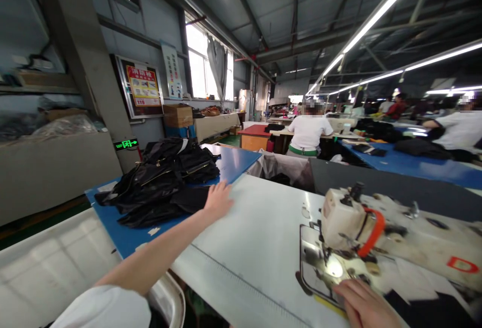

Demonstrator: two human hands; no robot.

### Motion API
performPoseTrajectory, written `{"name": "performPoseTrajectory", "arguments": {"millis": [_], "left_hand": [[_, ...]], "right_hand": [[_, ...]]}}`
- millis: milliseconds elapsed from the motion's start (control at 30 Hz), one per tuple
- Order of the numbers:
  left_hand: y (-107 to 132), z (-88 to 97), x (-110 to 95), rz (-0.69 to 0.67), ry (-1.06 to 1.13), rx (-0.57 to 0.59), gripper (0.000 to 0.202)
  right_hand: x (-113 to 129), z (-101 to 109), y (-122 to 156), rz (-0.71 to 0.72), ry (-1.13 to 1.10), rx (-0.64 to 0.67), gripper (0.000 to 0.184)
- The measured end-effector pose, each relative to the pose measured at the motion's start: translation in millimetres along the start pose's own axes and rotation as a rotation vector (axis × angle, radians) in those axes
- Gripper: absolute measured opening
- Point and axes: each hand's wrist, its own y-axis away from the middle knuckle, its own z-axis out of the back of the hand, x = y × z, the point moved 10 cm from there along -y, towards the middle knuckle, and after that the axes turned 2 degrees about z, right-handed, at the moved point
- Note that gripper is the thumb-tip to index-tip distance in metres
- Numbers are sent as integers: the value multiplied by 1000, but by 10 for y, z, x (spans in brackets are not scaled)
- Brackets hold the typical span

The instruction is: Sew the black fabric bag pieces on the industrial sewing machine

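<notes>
My left hand (219, 201) reaches out over the far left edge of the white sewing table, fingers extended and slightly blurred. It is beside a heap of black garments (165, 180) with gold zips, and no held piece shows in it. My right hand (367, 302) rests low in front of the sewing machine (346, 222), its fingers stretched toward the metal plate (314, 262). No cloth shows in those fingers, though the hand's underside is hidden. The machine's lamp lights the stitching area. Black fabric pieces (429, 308) lie right of my right hand.
The heap lies on a blue table (233, 159) adjoining the white sewing table (259, 227), which has a ruler strip along its front. A white bin (167, 300) stands below left. Beyond are a grey partition (346, 177) and co-workers in white shirts (311, 132).
</notes>
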Motion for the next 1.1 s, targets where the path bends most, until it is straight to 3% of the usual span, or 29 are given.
{"name": "performPoseTrajectory", "arguments": {"millis": [100, 167, 233, 400, 533, 667, 867, 967, 1100], "left_hand": [[-117, 113, 838, 171, -37, -6, 44], [-182, 77, 1143, 211, -38, 55, 36], [-242, 14, 1259, 217, -30, 97, 26], [-378, -8, 1080, 145, 32, 71, 13], [-384, 222, 959, 111, 127, 25, 16], [-390, 467, 1014, 76, 215, -15, 12], [-342, 577, 1056, 83, 297, -52, 8], [-254, 780, 935, 135, 436, -102, 18], [-190, 1220, 755, 205, 811, -103, 33]], "right_hand": [[-9, -15, -9, -21, -10, 1, 18], [-14, -15, -7, -40, -21, 7, 17], [-14, -10, -8, -59, -40, 20, 17], [1, 10, -67, -138, -97, 95, 20], [79, 126, -171, -216, -125, 125, 29], [110, 214, -245, -318, -148, 149, 33], [93, 242, -212, -359, -166, 128, 31], [93, 236, -207, -360, -168, 129, 30], [118, 263, -242, -354, -152, 143, 32]]}}
